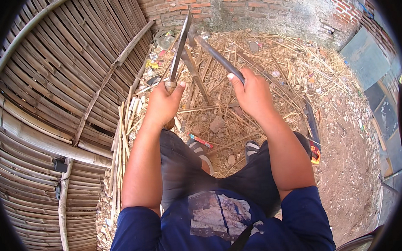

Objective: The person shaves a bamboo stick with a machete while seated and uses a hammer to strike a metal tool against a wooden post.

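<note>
A: What are the two hands holding, please?

B: The left hand is holding a big knife, and its grip is wrapped closely around the wooden handle. The right hand is holding a hammer, also with the grip clamped on the dark shaft

A: Where is the blade being placed?

B: It is pointing upward and away, between the two hands and the brick wall. The hammer's head is showing just beside the blade, but I cannot tell whether they are touching. A wooden strip is slanting below them; whether the blade is biting into it, I cannot tell

A: How far is the work going?

B: I am judging it as partly done. Thin sticks are lying over the ground, and pale strips are lying along the bamboo wall, so probably some cutting is finished. The slanting strip is looking whole where I am seeing it, so this piece is perhaps remaining

A: And the saw?

B: It is lying at the right, and no hand is touching it
</note>
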`<state>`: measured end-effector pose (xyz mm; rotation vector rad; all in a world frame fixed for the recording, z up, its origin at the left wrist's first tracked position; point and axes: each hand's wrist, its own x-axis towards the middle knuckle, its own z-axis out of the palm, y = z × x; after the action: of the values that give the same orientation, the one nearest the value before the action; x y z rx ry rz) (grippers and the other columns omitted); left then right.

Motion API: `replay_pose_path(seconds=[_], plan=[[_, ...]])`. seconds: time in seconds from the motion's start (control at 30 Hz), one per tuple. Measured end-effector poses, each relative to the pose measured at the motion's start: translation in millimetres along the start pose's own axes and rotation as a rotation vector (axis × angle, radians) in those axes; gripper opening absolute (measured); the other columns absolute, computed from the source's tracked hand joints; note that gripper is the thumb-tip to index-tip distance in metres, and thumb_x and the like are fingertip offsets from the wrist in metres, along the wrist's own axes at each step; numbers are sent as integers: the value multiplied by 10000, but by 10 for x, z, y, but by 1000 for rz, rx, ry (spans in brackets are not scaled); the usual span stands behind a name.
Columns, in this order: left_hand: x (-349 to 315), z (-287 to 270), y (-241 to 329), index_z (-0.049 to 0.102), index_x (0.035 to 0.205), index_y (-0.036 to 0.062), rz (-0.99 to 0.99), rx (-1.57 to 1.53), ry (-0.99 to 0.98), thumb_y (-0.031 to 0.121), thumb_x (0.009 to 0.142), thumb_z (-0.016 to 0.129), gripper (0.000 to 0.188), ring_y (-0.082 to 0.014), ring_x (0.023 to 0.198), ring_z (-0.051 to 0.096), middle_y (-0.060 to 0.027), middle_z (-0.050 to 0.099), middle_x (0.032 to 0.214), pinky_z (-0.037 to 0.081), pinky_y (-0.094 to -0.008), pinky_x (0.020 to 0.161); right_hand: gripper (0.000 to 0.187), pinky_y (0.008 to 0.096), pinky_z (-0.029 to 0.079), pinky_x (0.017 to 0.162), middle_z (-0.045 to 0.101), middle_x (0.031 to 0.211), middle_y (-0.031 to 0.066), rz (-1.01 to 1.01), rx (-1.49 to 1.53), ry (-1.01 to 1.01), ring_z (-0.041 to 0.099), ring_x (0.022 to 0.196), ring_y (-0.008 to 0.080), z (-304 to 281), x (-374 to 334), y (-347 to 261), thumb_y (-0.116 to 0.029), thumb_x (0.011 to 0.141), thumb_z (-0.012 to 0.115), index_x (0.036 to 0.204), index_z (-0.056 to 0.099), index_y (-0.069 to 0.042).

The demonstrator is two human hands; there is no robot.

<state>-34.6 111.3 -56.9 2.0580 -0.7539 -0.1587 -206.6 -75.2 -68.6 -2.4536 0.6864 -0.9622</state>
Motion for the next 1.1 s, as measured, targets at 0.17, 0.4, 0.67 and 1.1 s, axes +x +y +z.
replay_pose_path(seconds=[0.17, 0.4, 0.67, 1.1], plan=[[-4, -71, 42, 647, 1055, -67, 3, 87, -33, 413, 895, 756, 517, -288, 713, 666, -157, 685, 759, 529, -417, 720, 326, 362, 452, 537, 567, 622, 37, 58, 382, 170, 587, 571, 179, -190, 27, -83, -351, 1023, 585, 1081, 619, -31], [301, -203, 154, 644, 980, -55, 59, 273, -105, 442, 882, 756, 519, -272, 720, 652, -151, 663, 747, 521, -416, 722, 430, 330, 462, 617, 640, 774, 62, 77, 410, 158, 588, 631, 140, -351, 102, 96, -376, 1031, 573, 1274, 572, -21], [296, -136, 360, 647, 956, -32, 70, 334, -182, 431, 890, 748, 478, -332, 766, 672, -191, 682, 802, 526, -432, 756, 516, 292, 434, 582, 613, 754, 35, -169, 458, 331, 529, 595, 93, -472, 39, -27, -341, 1073, 482, 1539, 408, -134], [258, -30, 268, 632, 992, -40, 109, 340, -125, 427, 904, 734, 486, -216, 687, 607, -103, 648, 743, 504, -391, 692, 453, 329, 429, 510, 594, 666, 20, -3, 320, 111, 493, 517, 115, -239, 37, -54, -255, 1070, 493, 1513, 465, -343]])
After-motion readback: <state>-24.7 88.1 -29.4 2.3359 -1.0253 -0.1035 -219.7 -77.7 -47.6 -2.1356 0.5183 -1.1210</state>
